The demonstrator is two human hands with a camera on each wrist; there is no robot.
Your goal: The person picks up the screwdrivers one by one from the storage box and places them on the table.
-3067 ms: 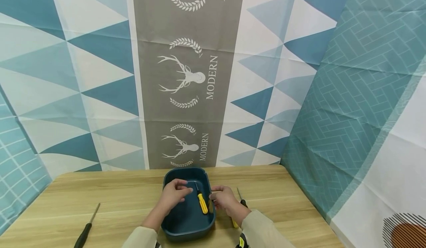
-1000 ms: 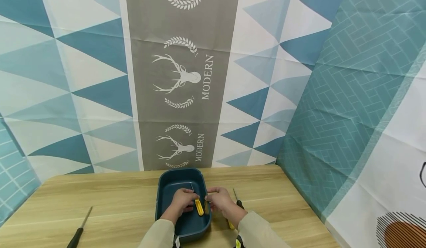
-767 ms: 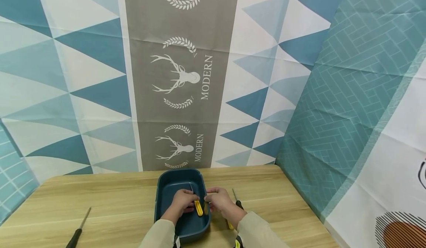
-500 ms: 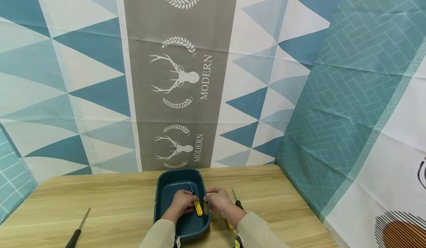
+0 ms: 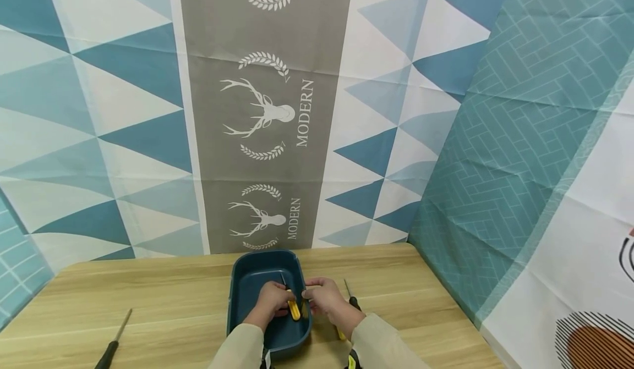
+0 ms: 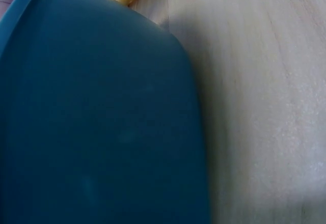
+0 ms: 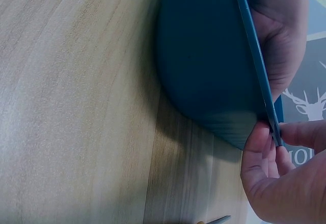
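Note:
A dark blue plastic bin [image 5: 277, 330] stands on the table. Inside it is a screwdriver [image 5: 294, 309] with a yellow handle and a thin shaft. Reaching into the bin, my left hand [image 5: 269, 299] has thumb and fingers around the screwdriver near the top of its handle; the fingers hide that part. My right hand [image 5: 329, 297] pinches the bin's right rim, thumb inside and fingers outside. The right wrist view has this right hand [image 7: 282, 183] gripping the rim [image 7: 257, 56], with the left hand [image 7: 280, 46] beyond it. The bin's outer wall [image 6: 102, 107] fills much of the left wrist view.
A black-handled screwdriver [image 5: 107, 352] lies on the wooden table [image 5: 173, 303] at the left. Another screwdriver [image 5: 353, 301], with black and yellow on its handle, lies right of the bin, partly behind the right forearm. A patterned cloth backdrop [image 5: 267, 165] rises behind the table.
Since about three seconds ago, my left hand has moved right and down onto the screwdriver in the bin and taken hold of it. My right hand stays at the rim. The head view shifts slightly.

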